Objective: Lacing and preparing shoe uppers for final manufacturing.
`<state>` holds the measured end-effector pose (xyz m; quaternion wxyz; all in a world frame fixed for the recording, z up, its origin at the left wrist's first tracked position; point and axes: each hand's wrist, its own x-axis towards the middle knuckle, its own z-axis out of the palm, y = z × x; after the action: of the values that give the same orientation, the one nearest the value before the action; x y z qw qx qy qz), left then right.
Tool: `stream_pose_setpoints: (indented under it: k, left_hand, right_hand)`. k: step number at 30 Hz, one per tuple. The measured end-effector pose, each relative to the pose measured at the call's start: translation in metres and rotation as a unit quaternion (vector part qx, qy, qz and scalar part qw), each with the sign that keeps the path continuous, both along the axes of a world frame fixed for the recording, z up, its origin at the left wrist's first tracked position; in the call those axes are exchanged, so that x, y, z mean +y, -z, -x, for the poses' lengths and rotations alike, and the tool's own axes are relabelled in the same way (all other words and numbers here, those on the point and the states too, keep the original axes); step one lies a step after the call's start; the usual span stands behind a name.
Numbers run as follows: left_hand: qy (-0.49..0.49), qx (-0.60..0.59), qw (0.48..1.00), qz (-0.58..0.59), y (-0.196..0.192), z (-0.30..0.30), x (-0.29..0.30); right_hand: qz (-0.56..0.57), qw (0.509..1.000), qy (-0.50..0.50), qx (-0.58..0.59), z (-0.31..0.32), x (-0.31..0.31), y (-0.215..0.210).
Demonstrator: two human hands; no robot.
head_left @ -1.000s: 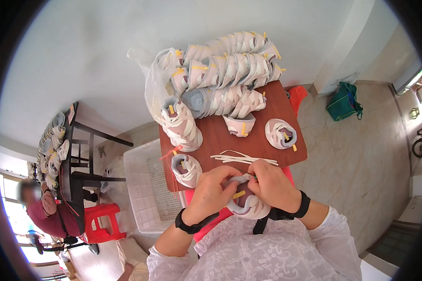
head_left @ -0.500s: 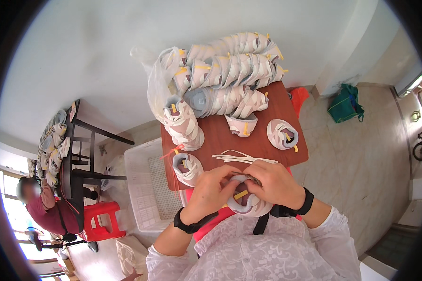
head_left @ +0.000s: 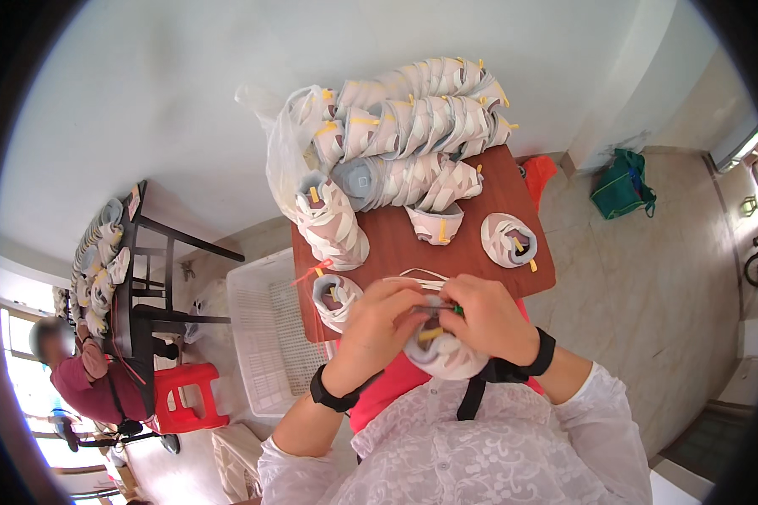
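Head view: nearest to us, just at the near edge of the brown table point(head_left: 488, 244), our left hand point(head_left: 379, 324) and right hand point(head_left: 484, 316) close together over a pale pink-and-white shoe point(head_left: 446, 358), which sits under the palms against our lap. Fingers of both hands are curled tight and meet above the shoe's opening, pinching what looks like a thin lace or small tool with a green tip (too small for us to tell which).

We judge the shoe light, soft in the upper and stiffer at the sole; it should be held by the sole and heel, leaving the fingertips free for the thin strand, which will slip easily.

On the table just beyond the hands lie loose white laces point(head_left: 417, 278), then three single shoes point(head_left: 507, 240), and at the table's far edge a big stack of shoes point(head_left: 404, 126). Left of the table stands a white crate point(head_left: 265, 337).

Against the earlier frame, the hands have scarcely moved; the fingers have drawn closer together over the shoe.
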<state>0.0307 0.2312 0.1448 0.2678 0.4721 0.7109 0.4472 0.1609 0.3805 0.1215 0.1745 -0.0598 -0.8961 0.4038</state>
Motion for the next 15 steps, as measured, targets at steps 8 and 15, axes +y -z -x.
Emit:
stream_pose_setpoints:
  k: [8, 15]
  left_hand:
    - [-0.086, 0.212, 0.973, 0.014, -0.008, -0.011, 0.001]
    - [-0.072, 0.216, 0.972, -0.059, 0.005, -0.020, 0.002]
  right_hand:
    - [0.214, 0.973, 0.064, -0.065, 0.004, -0.003, 0.009]
    - [0.442, 0.888, -0.047, -0.122, -0.004, 0.009, 0.013]
